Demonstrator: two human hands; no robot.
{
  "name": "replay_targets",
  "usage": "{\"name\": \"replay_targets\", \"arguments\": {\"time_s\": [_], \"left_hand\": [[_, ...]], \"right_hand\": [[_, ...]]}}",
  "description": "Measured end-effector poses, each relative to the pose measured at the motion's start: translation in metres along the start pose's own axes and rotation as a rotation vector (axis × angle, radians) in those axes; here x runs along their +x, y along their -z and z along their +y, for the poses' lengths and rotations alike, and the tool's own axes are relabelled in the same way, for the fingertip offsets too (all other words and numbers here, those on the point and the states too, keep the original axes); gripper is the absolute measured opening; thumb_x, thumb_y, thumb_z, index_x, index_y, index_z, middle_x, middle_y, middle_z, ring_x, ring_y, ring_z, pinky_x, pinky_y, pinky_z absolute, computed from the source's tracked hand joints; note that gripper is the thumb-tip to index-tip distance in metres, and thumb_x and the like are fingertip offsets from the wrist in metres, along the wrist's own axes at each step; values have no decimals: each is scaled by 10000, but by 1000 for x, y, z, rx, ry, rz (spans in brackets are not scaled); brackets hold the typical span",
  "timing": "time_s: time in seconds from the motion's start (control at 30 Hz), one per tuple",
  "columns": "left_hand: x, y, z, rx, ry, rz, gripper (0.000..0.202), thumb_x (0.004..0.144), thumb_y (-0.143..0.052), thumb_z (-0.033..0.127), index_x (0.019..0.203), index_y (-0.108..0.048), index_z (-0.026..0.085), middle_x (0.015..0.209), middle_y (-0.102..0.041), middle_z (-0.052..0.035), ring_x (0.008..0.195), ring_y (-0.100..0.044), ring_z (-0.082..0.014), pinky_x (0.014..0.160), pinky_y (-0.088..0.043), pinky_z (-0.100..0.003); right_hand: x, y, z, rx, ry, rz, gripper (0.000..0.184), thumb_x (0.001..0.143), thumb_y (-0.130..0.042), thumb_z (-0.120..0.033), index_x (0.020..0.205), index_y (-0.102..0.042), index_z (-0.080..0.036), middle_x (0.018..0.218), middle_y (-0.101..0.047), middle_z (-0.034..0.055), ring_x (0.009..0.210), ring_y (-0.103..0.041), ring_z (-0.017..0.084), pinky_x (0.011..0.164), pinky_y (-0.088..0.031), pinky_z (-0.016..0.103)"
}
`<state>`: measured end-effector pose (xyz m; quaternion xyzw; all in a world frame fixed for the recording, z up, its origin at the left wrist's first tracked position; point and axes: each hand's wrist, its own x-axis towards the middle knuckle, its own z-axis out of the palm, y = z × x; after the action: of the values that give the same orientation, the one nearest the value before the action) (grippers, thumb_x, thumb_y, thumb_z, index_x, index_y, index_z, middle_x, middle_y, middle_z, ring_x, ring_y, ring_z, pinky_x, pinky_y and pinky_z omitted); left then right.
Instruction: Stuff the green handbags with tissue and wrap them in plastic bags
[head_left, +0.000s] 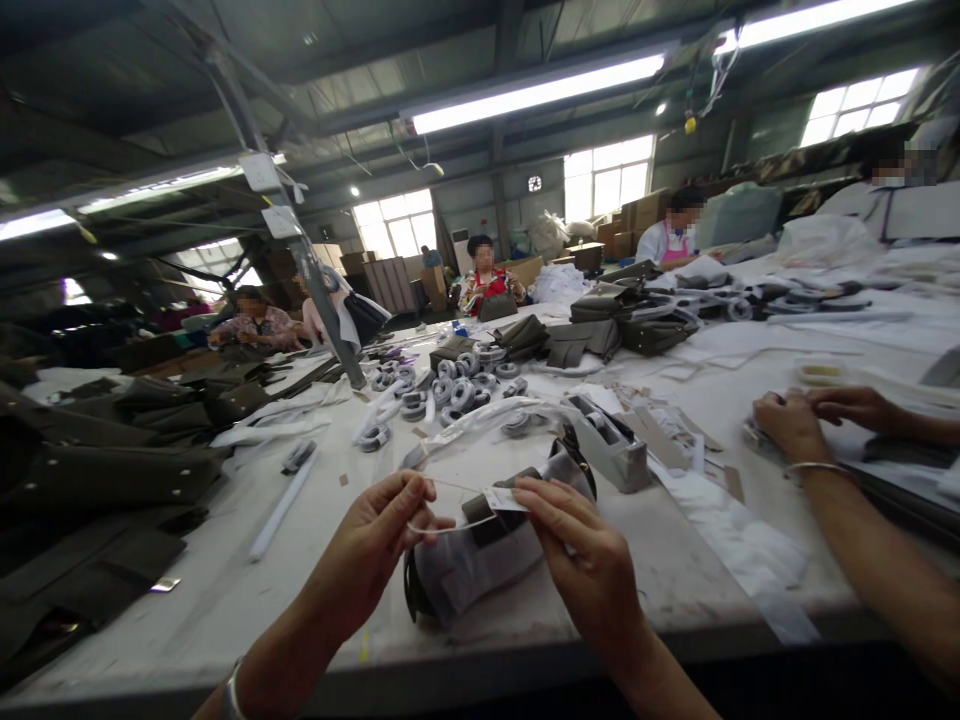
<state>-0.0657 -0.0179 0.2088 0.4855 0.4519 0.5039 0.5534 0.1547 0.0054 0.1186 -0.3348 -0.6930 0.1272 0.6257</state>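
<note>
Both grips narrow — your left hand [375,545] pinches the cord [450,530], your right hand [589,560] the tag [501,498] (cord lying left-right over the bag [480,570]).

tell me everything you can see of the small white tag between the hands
The tag is a small white slip, paper by the look, with faint marks too small to read. The right hand pinches its right end between thumb and fingertips. A thin pale string loops from it to the left hand, which pinches it. The tag is held tilted just above a dark bag in pale wrapping on the table.
</note>
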Motion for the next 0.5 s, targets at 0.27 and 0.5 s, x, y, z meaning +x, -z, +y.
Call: {"name": "replay_targets", "arguments": {"time_s": [0.27, 0.5], "left_hand": [[-3, -6, 5, -154, 45, -23, 248, 845, -707, 415, 870, -658, 174, 567, -347, 85, 441, -241, -19, 396, -278, -123], [0, -3, 5, -90, -84, -8, 241, 804, -750, 400, 811, -721, 161, 908, -641, -31, 836, -618, -130, 807, -532, -224]], "right_hand": [[-3, 0, -3, 133, -140, 8, 287, 943, -582, -181, 1170, -723, -284, 1207, -708, 28, 1100, -680, 195, 990, -548, 312], [-3, 2, -4, 156, -406, -29, 227, 915, -639, -311, 1110, -754, -299, 1094, -754, 6, 1032, -711, 224, 951, -570, 332]]}}
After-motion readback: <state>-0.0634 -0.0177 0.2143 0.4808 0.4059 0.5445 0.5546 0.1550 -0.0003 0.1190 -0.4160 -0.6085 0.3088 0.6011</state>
